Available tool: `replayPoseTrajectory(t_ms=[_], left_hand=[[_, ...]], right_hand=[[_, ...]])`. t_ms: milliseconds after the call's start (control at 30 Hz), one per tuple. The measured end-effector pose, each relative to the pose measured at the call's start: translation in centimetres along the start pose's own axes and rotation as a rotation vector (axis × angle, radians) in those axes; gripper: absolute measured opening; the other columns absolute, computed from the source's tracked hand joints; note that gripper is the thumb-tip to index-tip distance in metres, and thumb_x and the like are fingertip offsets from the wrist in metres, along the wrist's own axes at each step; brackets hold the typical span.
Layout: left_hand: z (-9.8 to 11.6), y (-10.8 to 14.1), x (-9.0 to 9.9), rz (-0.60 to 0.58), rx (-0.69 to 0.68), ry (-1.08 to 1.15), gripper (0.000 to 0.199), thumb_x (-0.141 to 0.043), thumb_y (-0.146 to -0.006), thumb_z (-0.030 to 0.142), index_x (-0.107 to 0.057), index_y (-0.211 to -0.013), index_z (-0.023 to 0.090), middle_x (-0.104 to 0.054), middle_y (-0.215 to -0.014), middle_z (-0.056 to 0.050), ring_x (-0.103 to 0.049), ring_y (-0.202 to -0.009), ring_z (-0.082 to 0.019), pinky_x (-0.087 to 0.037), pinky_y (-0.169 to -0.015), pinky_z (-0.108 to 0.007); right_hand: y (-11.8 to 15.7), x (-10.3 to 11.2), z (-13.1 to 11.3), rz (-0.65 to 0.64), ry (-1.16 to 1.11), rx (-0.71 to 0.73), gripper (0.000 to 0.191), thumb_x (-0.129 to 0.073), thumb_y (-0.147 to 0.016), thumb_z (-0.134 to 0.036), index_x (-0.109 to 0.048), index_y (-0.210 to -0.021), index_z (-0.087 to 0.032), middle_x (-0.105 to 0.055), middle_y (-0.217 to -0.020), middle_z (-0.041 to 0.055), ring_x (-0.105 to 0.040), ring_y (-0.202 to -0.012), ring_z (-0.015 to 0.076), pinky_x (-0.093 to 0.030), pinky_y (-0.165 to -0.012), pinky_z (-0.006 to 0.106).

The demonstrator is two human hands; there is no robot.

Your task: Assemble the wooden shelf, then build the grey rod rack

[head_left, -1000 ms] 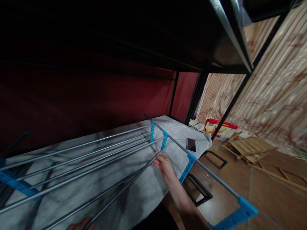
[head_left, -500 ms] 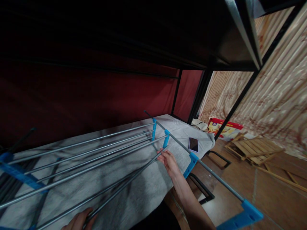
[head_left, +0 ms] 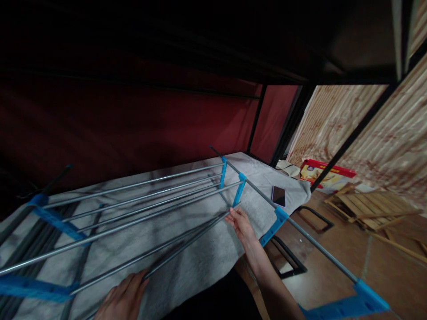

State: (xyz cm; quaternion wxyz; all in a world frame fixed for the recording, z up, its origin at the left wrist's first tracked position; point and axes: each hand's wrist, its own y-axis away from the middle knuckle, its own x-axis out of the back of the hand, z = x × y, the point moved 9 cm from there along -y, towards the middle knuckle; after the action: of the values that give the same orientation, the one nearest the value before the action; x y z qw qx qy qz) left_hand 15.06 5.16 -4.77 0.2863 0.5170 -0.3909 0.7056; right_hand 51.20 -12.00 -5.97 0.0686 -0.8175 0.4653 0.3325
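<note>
A loose grey metal tube point(head_left: 187, 245) runs slantwise between my hands. My left hand point(head_left: 123, 297) is closed around its near part at the bottom of the view. Near its far end, the fingers of my right hand point(head_left: 240, 223) pinch it, just below a blue plastic bracket point(head_left: 239, 190). The tube's tip is close to that bracket; whether it touches is unclear. These belong to a half-built rack, with several parallel tubes point(head_left: 160, 187) joining blue brackets on the left and right. Another tube point(head_left: 133, 263) reaches from the lower left bracket point(head_left: 36, 288) toward my right hand.
A grey blanket point(head_left: 200, 266) covers the bed under the rack. Several loose dark tubes point(head_left: 33, 246) lie at left. A phone point(head_left: 278, 196) rests by the bed's right edge. On the floor are a folded wooden stool point(head_left: 376, 209) and a red-yellow box point(head_left: 325, 175). A bunk point(head_left: 200, 40) hangs overhead.
The view has shifted, so the rack appears further right. The tube's tip has come nearer the blue bracket on the right. Both hands keep their hold on the tube.
</note>
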Motion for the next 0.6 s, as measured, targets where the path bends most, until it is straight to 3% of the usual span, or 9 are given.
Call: replayPoseTrajectory(t_ms=[167, 400, 600], left_hand=[[0.5, 0.2, -1.5, -0.088, 0.07, 0.071, 0.041, -0.039, -0.09, 0.041, -0.07, -0.112, 0.024, -0.073, -0.111, -0.007, -0.069, -0.097, -0.025, -0.053, -0.09, -0.038], [0.2, 0.9, -3.5, -0.148, 0.199, 0.102, 0.043, -0.035, -0.089, 0.038, -0.072, -0.107, 0.023, -0.073, -0.112, -0.006, -0.068, -0.104, -0.024, -0.052, -0.094, -0.037], [0.1, 1.0, -3.6, -0.039, 0.146, 0.105, 0.037, -0.04, -0.088, 0.035, -0.071, -0.105, 0.023, -0.074, -0.106, -0.008, -0.071, -0.094, -0.022, -0.052, -0.089, -0.034]], right_hand=[[0.2, 1.6, 2.2, -0.004, 0.036, -0.062, 0.027, -0.085, -0.064, -0.028, -0.065, -0.079, -0.019, -0.071, -0.083, 0.002, -0.065, -0.067, 0.0128, -0.059, -0.069, 0.028], [0.3, 3.7, 3.9, 0.045, 0.065, -0.115, 0.027, -0.084, -0.063, -0.029, -0.061, -0.072, -0.02, -0.067, -0.069, -0.0026, -0.064, -0.061, 0.0124, -0.058, -0.073, 0.029], [0.8, 4.0, 5.6, 0.044, 0.019, -0.158, 0.029, -0.084, -0.062, -0.028, -0.06, -0.075, -0.02, -0.07, -0.077, -0.0019, -0.067, -0.07, 0.0138, -0.058, -0.075, 0.03]])
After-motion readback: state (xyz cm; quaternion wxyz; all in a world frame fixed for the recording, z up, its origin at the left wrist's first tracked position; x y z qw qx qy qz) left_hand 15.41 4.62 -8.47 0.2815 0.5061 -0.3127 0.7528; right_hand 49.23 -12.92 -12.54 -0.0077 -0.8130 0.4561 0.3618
